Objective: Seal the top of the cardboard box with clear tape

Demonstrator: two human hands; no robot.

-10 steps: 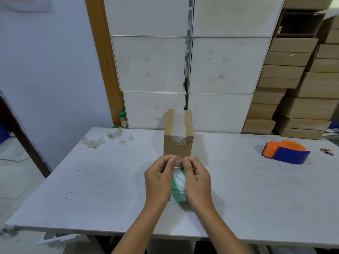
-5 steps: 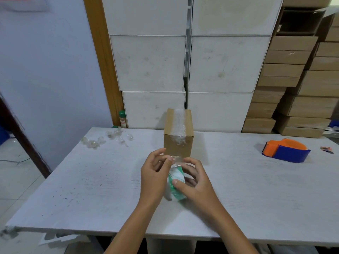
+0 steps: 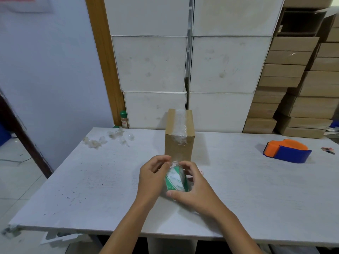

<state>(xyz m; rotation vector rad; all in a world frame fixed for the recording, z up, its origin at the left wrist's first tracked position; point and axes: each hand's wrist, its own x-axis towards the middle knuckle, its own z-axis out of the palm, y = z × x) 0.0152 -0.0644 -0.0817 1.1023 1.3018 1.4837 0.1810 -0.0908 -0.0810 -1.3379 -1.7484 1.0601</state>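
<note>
A small brown cardboard box [image 3: 178, 150] stands upright mid-table, with a strip of clear tape [image 3: 180, 125] running along its top and a short way down its near face. Just in front of it, a roll of clear tape [image 3: 175, 179] with a green and white core label is held on edge above the table. My right hand [image 3: 194, 191] grips the roll from the right and below. My left hand [image 3: 152, 177] pinches the loose end of tape at the roll's top between thumb and fingers.
An orange and blue tape dispenser [image 3: 287, 150] lies at the right of the white table [image 3: 91, 180]. Crumpled bits of clear tape [image 3: 108, 138] lie at the far left. Stacks of white and brown boxes [image 3: 293, 88] stand behind the table; a small green-capped bottle [image 3: 124, 119] too.
My right hand has slid down and under the roll, tilting it. My left hand has shifted left and now picks at the tape end on top. The box has not moved.
</note>
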